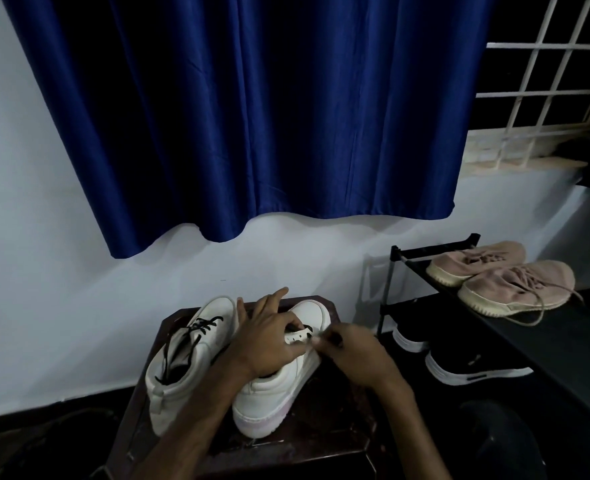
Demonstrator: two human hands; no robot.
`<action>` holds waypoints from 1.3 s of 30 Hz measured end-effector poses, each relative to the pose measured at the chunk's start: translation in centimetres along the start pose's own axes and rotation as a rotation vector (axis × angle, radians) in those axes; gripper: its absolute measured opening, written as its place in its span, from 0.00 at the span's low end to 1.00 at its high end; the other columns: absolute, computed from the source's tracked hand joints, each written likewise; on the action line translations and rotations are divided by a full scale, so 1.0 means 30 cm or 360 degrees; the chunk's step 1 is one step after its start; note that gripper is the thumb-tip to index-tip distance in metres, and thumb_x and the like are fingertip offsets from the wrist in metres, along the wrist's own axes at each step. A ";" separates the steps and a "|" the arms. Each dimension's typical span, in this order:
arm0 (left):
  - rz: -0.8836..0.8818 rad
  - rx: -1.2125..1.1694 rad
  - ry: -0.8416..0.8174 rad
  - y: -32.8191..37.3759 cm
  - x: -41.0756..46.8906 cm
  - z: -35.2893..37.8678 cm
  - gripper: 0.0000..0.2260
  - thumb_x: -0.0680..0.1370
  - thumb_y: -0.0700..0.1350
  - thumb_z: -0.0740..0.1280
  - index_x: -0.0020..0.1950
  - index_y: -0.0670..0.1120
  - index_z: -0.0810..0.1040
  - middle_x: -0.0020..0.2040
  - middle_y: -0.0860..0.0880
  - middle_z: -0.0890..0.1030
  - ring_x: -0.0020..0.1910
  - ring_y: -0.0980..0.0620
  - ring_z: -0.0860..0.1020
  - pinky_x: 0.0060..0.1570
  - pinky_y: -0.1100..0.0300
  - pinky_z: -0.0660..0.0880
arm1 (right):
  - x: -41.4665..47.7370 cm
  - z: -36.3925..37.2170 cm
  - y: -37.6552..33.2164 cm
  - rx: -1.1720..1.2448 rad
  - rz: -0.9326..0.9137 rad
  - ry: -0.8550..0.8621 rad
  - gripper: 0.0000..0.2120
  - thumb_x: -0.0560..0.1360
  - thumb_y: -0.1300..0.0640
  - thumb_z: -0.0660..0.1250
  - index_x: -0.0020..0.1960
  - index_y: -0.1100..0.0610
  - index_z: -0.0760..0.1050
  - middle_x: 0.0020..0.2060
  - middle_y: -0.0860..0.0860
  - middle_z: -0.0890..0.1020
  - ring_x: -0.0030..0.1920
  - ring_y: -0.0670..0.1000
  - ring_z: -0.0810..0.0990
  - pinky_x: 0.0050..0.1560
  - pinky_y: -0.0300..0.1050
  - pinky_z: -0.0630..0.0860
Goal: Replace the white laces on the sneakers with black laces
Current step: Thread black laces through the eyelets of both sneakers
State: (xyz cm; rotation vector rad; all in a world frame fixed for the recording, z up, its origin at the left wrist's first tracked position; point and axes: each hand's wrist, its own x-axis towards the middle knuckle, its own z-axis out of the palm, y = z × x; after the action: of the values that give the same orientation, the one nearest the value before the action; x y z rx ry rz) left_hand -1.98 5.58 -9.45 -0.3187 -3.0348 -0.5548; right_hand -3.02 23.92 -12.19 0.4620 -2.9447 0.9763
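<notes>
Two hands at the right sneaker (pixel 279 393): left hand (pixel 269 344) pinches the eyelet flap (pixel 295 337), right hand (pixel 359 355) pinches the black lace (pixel 306 329); feed it straight.

Rm dim. White wall (pixel 26 237), dark skirting (pixel 78 410) at base. Blue curtain (pixel 252 116) hangs, hem well above floor. White window grille (pixel 546 81) at rt. Black shoe rack (pixel 388 289) below: pink pr (pixel 515 285) on top, black pr (pixel 473 370) lower. Dark wooden table (pixel 338 427) in front.

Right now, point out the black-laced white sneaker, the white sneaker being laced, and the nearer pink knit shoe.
Black-laced white sneaker (pixel 168 396): head view, heel panel.
White sneaker being laced (pixel 272 393): head view, heel side.
Nearer pink knit shoe (pixel 487 289): head view, toe.
</notes>
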 end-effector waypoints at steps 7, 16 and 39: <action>0.0000 -0.0020 0.0024 -0.013 0.010 0.011 0.13 0.72 0.55 0.69 0.56 0.59 0.78 0.79 0.55 0.52 0.77 0.56 0.50 0.72 0.35 0.39 | -0.018 -0.027 0.031 0.0168 -0.0128 -0.0326 0.13 0.76 0.48 0.68 0.33 0.48 0.75 0.31 0.45 0.81 0.33 0.41 0.78 0.41 0.41 0.75; -0.0007 -0.0082 0.0095 -0.013 0.004 0.017 0.34 0.59 0.68 0.54 0.63 0.57 0.68 0.77 0.56 0.57 0.76 0.57 0.54 0.73 0.38 0.43 | 0.008 0.010 -0.010 0.0165 -0.0086 0.0116 0.15 0.75 0.41 0.67 0.42 0.54 0.78 0.36 0.48 0.82 0.38 0.47 0.80 0.42 0.48 0.77; -0.0149 -0.0194 0.0081 -0.015 0.002 0.011 0.34 0.62 0.62 0.63 0.66 0.52 0.64 0.65 0.55 0.69 0.68 0.51 0.65 0.70 0.48 0.61 | -0.033 -0.032 0.046 -0.0230 0.0187 -0.0506 0.06 0.72 0.47 0.70 0.39 0.47 0.78 0.46 0.46 0.83 0.47 0.48 0.81 0.52 0.46 0.78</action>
State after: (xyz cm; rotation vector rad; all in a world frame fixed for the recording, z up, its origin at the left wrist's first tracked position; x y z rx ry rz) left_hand -2.14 5.29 -9.89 -0.1646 -2.9857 -0.7438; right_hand -2.54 25.79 -12.32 0.4857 -3.3318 0.7517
